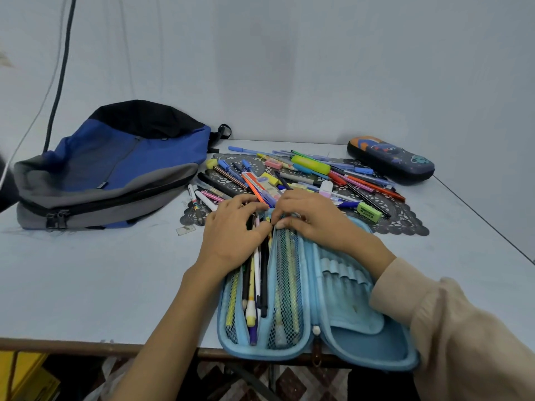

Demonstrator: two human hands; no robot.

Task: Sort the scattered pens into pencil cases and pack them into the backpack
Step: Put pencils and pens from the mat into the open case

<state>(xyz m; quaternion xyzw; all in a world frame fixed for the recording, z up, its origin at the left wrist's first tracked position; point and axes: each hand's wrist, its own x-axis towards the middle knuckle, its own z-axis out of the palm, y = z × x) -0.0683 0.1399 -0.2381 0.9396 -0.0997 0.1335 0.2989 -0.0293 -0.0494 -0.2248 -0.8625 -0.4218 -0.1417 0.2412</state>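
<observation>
Pencil case (347,328) overhangs table (86,341) edge; left hand (231,238) fingers (240,205) grip pens (262,273), right hand (312,218) apparently pinching its mesh flap (286,279).

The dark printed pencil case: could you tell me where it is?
Head view: the dark pencil case lies closed, far right on the table, beside the pen pile.

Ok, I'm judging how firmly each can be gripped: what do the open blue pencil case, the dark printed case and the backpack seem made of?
The open blue pencil case: probably fabric-covered moulded foam, matt, with mesh pockets; its halves keep their shape. The dark printed case: likely a similar semi-rigid shell, slightly glossy, rounded edges. The backpack: soft woven synthetic, matt; it sags and creases.
</observation>
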